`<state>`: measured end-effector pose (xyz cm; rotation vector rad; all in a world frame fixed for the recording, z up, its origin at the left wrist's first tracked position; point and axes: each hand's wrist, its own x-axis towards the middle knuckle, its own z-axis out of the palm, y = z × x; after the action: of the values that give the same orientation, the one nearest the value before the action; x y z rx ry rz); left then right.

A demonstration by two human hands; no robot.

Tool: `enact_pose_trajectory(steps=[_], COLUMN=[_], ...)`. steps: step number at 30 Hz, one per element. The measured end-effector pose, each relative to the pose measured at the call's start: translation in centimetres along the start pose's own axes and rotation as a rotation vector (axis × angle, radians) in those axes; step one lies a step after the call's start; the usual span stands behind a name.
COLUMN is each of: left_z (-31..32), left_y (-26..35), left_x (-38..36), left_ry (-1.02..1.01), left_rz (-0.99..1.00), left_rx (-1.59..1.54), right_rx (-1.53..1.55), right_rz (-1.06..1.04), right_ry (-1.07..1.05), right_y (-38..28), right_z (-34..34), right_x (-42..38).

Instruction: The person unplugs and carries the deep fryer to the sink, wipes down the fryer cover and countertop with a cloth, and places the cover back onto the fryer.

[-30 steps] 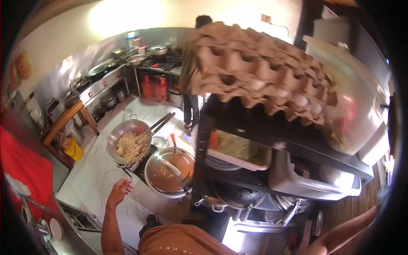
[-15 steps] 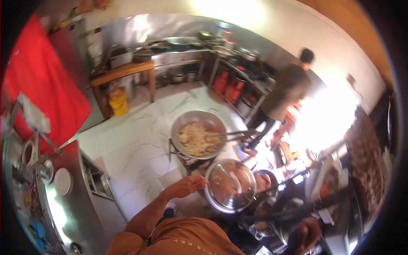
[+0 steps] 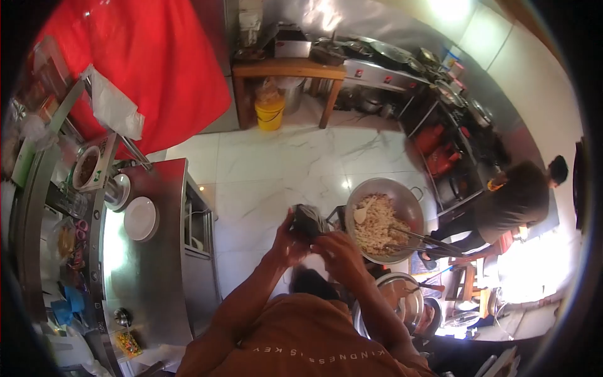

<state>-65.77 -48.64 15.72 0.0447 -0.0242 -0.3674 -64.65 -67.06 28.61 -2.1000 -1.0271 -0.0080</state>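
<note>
In front of my chest I hold a small dark bundle (image 3: 306, 221) with pale streaks on its right side; it could be a black plastic bag, but I cannot make out its kind. My left hand (image 3: 289, 245) is wrapped round its left side. At its lower right edge, the fingers of my right hand (image 3: 339, 254) are closed and pinch it. Just right of my hands stands a wide metal pan (image 3: 408, 195) of pale, chopped-looking food (image 3: 380, 226). Long-handled tools (image 3: 427, 239) rest in it. Below the pan, a shiny lid (image 3: 402, 301) lies partly behind my right arm.
A steel counter (image 3: 151, 276) with white plates (image 3: 139, 218) runs along my left. A yellow bucket (image 3: 270, 115) stands under a wooden table (image 3: 289, 69) at the back. On the right, a person (image 3: 512, 204) bends beside the stove shelves (image 3: 440, 144). Red cloth (image 3: 151, 69) hangs at upper left.
My view has turned left. My left hand has left the lid's side, and my right hand has come across from the far right. Both now hold the dark bundle. The other person has bent down.
</note>
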Motion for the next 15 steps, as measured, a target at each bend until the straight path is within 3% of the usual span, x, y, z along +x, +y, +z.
enact_pose_trajectory(steps=[1, 2, 7, 9, 13, 15], left_z=[-1.5, -3.0, -0.5, 0.0, -1.0, -0.1], left_y=[1.6, 3.2, 10.6, 13.3, 16.8, 18.5], left_x=[0.6, 1.2, 5.2, 7.9, 14.2, 18.0], left_ry=[0.013, 0.025, 0.157, 0.174, 0.173, 0.223], left_rz=[0.11, 0.221, 0.357, 0.37, 0.53, 0.504], left_rx=[-0.009, -0.017, -0.028, -0.029, 0.481, 0.477], right_rx=[0.057, 0.084, 0.066, 0.1, 0.129, 0.002], right_rz=[-0.061, -0.065, -0.051, -0.052, -0.079, -0.117], right_ry=[-0.102, -0.04, 0.224, 0.155, 0.004, 0.032], right_y=[0.6, 0.8, 5.6, 9.5, 13.6, 16.0], right_z=[1.6, 2.7, 3.4, 4.6, 7.1, 9.0], right_x=[1.7, 3.1, 12.6, 17.0, 25.3, 28.9])
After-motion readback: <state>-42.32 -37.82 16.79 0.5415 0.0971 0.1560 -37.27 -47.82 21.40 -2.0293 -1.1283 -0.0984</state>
